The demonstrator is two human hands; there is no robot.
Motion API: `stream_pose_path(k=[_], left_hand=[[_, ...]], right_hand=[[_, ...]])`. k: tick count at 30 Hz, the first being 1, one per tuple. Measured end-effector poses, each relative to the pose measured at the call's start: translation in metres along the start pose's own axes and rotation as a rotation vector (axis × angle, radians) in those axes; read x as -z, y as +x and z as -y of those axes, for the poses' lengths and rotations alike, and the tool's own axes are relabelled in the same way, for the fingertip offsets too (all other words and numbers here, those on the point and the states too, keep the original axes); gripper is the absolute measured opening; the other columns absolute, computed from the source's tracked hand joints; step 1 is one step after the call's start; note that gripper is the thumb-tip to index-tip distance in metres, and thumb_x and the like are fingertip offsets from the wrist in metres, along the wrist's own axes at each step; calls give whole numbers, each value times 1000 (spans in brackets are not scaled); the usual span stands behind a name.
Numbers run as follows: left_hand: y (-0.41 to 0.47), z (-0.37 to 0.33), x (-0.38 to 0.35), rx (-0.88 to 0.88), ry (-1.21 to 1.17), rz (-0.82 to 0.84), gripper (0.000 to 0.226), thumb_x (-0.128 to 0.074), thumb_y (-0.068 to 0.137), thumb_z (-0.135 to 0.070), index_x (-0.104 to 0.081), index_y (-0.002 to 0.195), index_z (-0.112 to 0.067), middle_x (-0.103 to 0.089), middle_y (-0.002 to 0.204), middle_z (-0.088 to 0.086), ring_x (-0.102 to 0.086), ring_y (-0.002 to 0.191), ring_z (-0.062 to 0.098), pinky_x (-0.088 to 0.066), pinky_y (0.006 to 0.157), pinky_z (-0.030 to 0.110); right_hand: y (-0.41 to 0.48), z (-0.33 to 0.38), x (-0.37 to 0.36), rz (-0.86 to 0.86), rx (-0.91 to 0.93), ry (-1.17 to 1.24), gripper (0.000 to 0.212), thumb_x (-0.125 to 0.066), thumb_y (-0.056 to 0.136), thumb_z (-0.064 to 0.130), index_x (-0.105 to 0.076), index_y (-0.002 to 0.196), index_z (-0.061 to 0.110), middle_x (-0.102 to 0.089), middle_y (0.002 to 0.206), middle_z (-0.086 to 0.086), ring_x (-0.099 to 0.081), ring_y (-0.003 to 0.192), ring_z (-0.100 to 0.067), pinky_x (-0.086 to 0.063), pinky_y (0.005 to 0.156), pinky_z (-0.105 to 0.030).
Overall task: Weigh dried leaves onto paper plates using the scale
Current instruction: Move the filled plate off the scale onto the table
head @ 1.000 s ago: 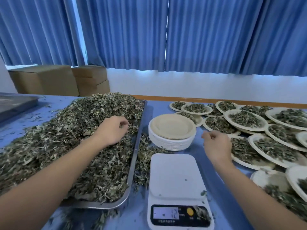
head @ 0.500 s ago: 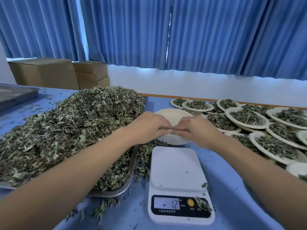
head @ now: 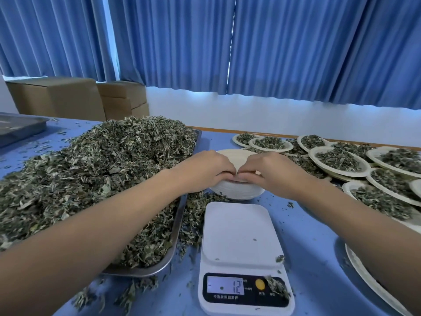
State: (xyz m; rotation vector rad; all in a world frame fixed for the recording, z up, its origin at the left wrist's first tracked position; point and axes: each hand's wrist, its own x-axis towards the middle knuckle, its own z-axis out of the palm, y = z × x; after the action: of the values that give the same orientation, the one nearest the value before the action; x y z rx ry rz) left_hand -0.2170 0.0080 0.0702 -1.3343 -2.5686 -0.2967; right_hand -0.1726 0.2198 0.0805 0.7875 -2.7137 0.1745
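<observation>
The dried leaves (head: 91,174), grey-green and shredded, are heaped on a tray (head: 180,215) at 9 o'clock of the stack of paper plates (head: 237,190). The left hand (head: 205,172) and right hand (head: 271,172) pinch the stack's near top rim with curled fingers. The stack sits at 12 o'clock of the scale (head: 241,236).

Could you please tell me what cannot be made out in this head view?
- Head view: whether the left hand and right hand pinch a plate from the plate stack; their own knuckles hide the fingertips.
- Lower-right plate: covered by the right forearm, cut by the frame edge.
- Labels on the scale: too small; a leaf scrap covers part of the panel.
</observation>
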Motion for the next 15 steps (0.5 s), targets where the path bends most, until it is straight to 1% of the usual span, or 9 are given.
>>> stream_pose_path(k=[3, 5, 7, 8, 10, 11, 13, 14, 15], left_hand=[[-1, -1, 2, -26, -61, -40, 26, -55, 104, -27, -76, 112, -15, -76, 108, -2, -67, 99, 18, -51, 87, 41], [-2, 1, 3, -36, -99, -62, 24, -57, 103, -25, -76, 113, -15, -76, 110, -2, -67, 100, 16, -51, 89, 39], [-2, 3, 3, -42, -115, -61, 22, -59, 102, -23, -76, 114, -16, -75, 112, -4, -67, 101, 12, -50, 91, 36], [-2, 3, 3, -43, -122, -59, 22, -60, 102, -23, -76, 115, -16, -75, 113, -4, -66, 102, 11, -50, 92, 35], [-2, 4, 4, -48, -120, -53, 23, -59, 102, -23, -76, 117, -16, -75, 114, -6, -66, 102, 8, -50, 93, 32], [-2, 3, 5, -49, -109, -49, 23, -58, 103, -23, -75, 117, -16, -75, 113, -6, -66, 101, 8, -50, 92, 31], [-2, 2, 7, -55, -60, -54, 22, -55, 104, -24, -74, 115, -17, -75, 105, -6, -65, 91, 10, -51, 85, 34], [-2, 2, 9, -56, -15, -60, 22, -54, 104, -25, -73, 111, -18, -73, 98, -5, -63, 84, 12, -52, 79, 36], [-2, 1, 11, -52, 52, -62, 21, -52, 104, -26, -71, 107, -18, -71, 93, -4, -61, 79, 14, -52, 74, 39]], right_hand=[[-5, 2, 4, 19, 19, 62, 52, -41, 95, 64, -79, 104, 30, -68, 89, 6, -61, 81, -19, -50, 76, -44], [-6, 1, 5, 23, 17, 58, 60, -35, 93, 69, -79, 104, 29, -68, 87, 4, -61, 81, -21, -50, 75, -45], [-6, 0, 6, 39, 29, 25, 68, -29, 93, 70, -79, 102, 24, -67, 86, 2, -61, 81, -23, -50, 74, -46], [-5, 1, 7, 49, 38, 6, 65, -31, 96, 65, -79, 103, 22, -67, 86, 0, -62, 81, -25, -50, 75, -46], [-5, 0, 7, 54, 41, -52, 45, -42, 104, 46, -78, 108, 20, -67, 91, -2, -62, 86, -27, -50, 77, -46], [-5, 0, 6, 56, 46, -97, 38, -44, 107, 39, -76, 112, 20, -67, 95, -2, -63, 90, -27, -50, 79, -45], [-5, 2, 5, 48, 68, -222, 37, -38, 110, 34, -72, 119, 21, -65, 101, -1, -62, 97, -26, -50, 82, -43], [-5, 2, 3, 24, 92, -281, 37, -36, 111, 31, -70, 119, 19, -64, 101, -2, -61, 96, -27, -50, 80, -44], [-5, 3, 1, -20, 128, -313, 34, -38, 111, 27, -70, 115, 14, -64, 97, -5, -61, 91, -29, -51, 76, -45]])
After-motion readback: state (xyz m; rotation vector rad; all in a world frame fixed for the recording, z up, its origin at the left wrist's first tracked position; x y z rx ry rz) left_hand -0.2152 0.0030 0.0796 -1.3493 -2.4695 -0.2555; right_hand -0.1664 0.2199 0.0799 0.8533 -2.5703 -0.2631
